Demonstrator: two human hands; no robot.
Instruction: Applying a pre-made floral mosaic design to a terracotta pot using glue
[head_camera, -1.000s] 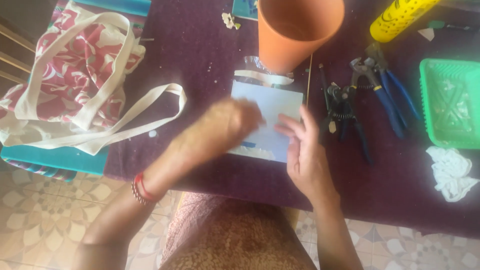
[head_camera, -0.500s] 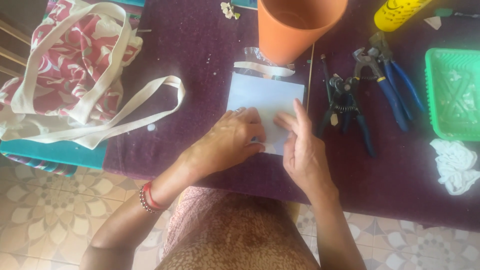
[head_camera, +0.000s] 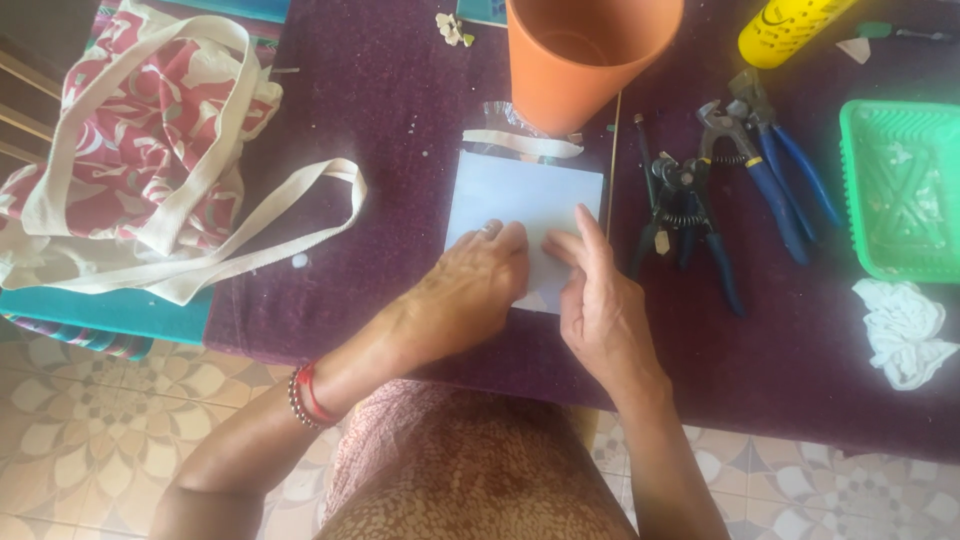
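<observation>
Both hands down on the pale blue sheet, lying just at six o'clock of the orange pot: left hand flat, clenching nothing, right hand pressing fingertips, seemingly mid-crease; next probably needs a firm, even press.

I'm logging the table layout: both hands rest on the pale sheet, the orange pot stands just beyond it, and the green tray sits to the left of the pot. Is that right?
Not quite. The green tray sits to the right of the orange pot, past the pliers, as the head view shows. The rest holds: the left hand and right hand rest on the pale sheet, with the pot just beyond it.
</observation>
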